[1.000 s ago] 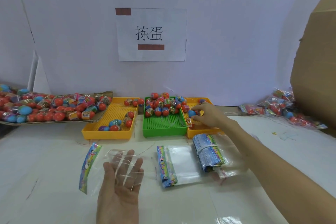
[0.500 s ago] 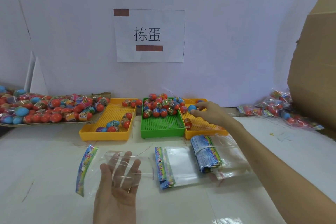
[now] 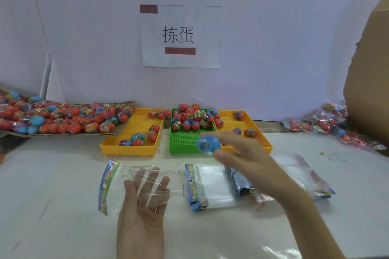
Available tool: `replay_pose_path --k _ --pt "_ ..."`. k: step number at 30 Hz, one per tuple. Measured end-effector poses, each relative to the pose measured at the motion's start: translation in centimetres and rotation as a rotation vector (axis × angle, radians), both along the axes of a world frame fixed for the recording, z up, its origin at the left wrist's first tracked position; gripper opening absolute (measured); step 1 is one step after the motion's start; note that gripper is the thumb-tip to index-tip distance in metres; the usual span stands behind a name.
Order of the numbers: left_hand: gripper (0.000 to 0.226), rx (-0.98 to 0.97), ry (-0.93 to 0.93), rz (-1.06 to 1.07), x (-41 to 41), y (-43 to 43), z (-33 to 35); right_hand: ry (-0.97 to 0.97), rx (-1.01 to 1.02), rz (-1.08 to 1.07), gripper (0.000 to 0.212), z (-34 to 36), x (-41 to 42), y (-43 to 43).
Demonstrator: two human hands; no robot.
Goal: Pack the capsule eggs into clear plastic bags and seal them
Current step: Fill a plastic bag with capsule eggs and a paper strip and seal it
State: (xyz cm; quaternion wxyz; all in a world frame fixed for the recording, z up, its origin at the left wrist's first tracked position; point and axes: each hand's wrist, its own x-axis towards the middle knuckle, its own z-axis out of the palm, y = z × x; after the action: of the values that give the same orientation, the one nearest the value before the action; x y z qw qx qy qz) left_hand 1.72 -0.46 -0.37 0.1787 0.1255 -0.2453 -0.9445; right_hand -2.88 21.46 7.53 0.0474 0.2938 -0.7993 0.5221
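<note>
Beyond the fingers, a pale wall backs a white worktop [image 3: 52, 206], and a paper sign [image 3: 181, 36] taped to it reads "拣蛋" between two brown strips. A person's left hand [image 3: 143, 206] lies palm up, fingers [image 3: 155, 183] straight and slightly spread inside a clear plastic bag [image 3: 130, 185] with a colourful printed header whose lettering is too small to read. The right hand [image 3: 244, 153], blurred, pinches a blue capsule egg [image 3: 208, 143] at its fingertips, just ahead of the bag's mouth and in front of a green tray [image 3: 185, 145] piled with more eggs. Yellow trays [image 3: 126, 149] flank the green one, each holding a few eggs. Just right of the left fingers lies a stack of flat bags [image 3: 210, 187], and beneath the right wrist a banded bundle [image 3: 240, 181]. Far left, a cardboard sheet [image 3: 117, 131] carries a heap of red and blue eggs; far right, filled bags [image 3: 328, 122] lie beside a brown carton [image 3: 370, 65].
</note>
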Motion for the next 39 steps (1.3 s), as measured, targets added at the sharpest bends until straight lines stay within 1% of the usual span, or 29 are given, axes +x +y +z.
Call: replay_pose_path --k 1,2,6,9,17,22,25,30,33,35,39 --pt "0.039 -0.091 -0.004 -0.094 0.4 0.9 0.1 0.000 0.025 0.040 0.036 -0.6 1.3 -0.5" --pt "0.040 -0.103 -0.015 -0.097 0.3 1.0 -0.1 -0.006 0.049 0.064 0.037 -1.3 2.2 -0.9" --pt "0.042 -0.087 -0.008 -0.041 -0.2 0.8 -0.1 -0.045 0.086 0.072 0.041 -3.4 3.6 -1.9" --pt "0.041 -0.126 0.023 -0.080 -0.1 1.4 -0.3 -0.048 0.097 0.088 0.043 -4.0 3.6 -2.5" --pt "0.042 -0.150 -0.010 -0.063 0.1 1.3 -0.3 -0.056 0.084 0.127 0.045 -4.1 3.8 -2.7" --pt "0.044 -0.172 -0.003 -0.099 0.3 1.4 -0.1 -0.061 0.075 0.071 0.045 -4.2 3.6 -2.9" --pt "0.044 -0.226 -0.001 -0.123 0.4 1.6 0.0 -0.041 0.111 0.067 0.046 -3.7 2.9 -3.3" --pt "0.041 -0.260 -0.010 -0.169 0.3 1.7 -0.1 -0.038 0.169 0.045 0.047 -2.7 1.3 -4.3" --pt "0.037 -0.258 -0.005 -0.215 0.4 1.7 -0.2 -0.035 0.184 0.053 0.047 -2.5 0.5 -5.2" --pt "0.041 -0.235 -0.006 -0.253 0.4 1.7 -0.3 -0.009 0.203 0.064 0.050 -2.5 0.2 -5.7" --pt "0.044 -0.173 -0.004 -0.314 0.3 1.5 -0.3 0.019 0.188 -0.026 0.059 -2.5 -0.3 -7.1"
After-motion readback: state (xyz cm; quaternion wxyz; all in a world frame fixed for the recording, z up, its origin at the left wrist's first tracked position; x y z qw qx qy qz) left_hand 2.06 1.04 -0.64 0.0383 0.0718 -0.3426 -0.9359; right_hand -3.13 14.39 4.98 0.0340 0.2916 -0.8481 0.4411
